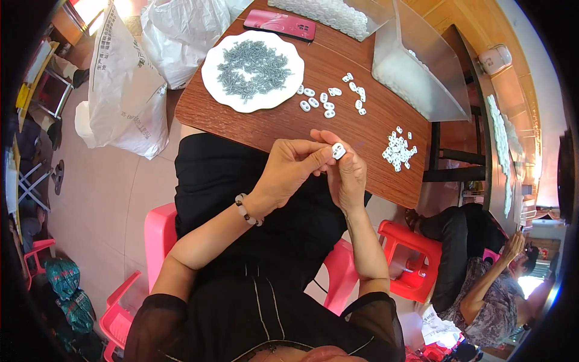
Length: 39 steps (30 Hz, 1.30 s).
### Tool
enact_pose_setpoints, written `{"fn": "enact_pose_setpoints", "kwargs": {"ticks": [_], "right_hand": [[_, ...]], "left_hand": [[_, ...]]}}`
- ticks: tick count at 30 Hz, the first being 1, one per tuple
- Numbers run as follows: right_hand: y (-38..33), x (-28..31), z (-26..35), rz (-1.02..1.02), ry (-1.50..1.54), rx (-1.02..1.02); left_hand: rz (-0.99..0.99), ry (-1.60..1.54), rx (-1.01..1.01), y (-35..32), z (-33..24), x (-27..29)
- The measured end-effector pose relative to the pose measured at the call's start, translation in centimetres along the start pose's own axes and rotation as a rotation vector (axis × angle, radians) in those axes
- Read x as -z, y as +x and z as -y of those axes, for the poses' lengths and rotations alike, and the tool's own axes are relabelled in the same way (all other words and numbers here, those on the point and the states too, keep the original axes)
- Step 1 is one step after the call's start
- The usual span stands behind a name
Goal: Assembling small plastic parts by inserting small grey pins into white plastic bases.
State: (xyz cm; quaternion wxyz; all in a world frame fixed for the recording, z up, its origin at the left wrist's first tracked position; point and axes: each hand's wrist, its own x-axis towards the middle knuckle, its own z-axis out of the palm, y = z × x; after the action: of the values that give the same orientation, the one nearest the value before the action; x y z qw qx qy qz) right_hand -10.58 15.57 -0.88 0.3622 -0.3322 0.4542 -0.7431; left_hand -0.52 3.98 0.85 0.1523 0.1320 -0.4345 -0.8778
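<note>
A small white oval plastic piece with two holes (338, 150) is pinched in front of me, just past the near edge of the table. My left hand (292, 169) grips its left side between thumb and index finger. From the right, my right hand (348, 178) holds the same piece, its thumb against the lower edge and its other fingers behind. Beyond my hands, several similar white pieces (305, 105) lie loose beside a scalloped white plate (295, 84) of short grey metal pins (253, 67). Whether a pin sits in the held piece cannot be made out.
A heap of white pieces (399, 150) lies on the right of the brown table (259, 130). Clear bins (416, 84) of white parts and a pink phone (280, 25) stand farther back. White sacks (123, 90) are left. Another person (482, 289) sits at right, near a red stool (416, 265).
</note>
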Motion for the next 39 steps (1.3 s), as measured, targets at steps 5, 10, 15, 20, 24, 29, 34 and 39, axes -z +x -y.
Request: {"fn": "enact_pose_setpoints", "kwargs": {"ticks": [5,10,15,20,24,29,34,39], "right_hand": [[0.2,0.1,-0.1,-0.004,-0.018,-0.041],[0.4,0.0,-0.2,-0.005,-0.028,-0.045],[0.3,0.1,-0.3,0.003,-0.027,-0.041],[0.5,0.0,-0.2,-0.021,-0.01,-0.069],[0.4,0.1,-0.4,-0.038,0.017,-0.05],[0.3,0.4,-0.6,-0.03,0.019,-0.043],[0.5,-0.1,-0.3,-0.036,-0.013,-0.06],[0.6,-0.2,0.0,0.0,-0.017,-0.09]], "left_hand": [[-0.01,0.03,-0.011,0.3,0.4,0.4],[0.004,0.016,0.001,0.6,0.5,1.0],[0.01,0.006,0.023,0.7,0.7,1.1],[0.016,-0.013,0.044,0.8,0.7,1.4],[0.011,-0.001,0.043,0.7,0.5,1.4],[0.03,0.007,0.047,0.7,0.6,1.5],[-0.001,-0.023,0.081,0.7,0.4,1.4],[0.013,-0.034,0.072,1.1,0.9,1.9]]}}
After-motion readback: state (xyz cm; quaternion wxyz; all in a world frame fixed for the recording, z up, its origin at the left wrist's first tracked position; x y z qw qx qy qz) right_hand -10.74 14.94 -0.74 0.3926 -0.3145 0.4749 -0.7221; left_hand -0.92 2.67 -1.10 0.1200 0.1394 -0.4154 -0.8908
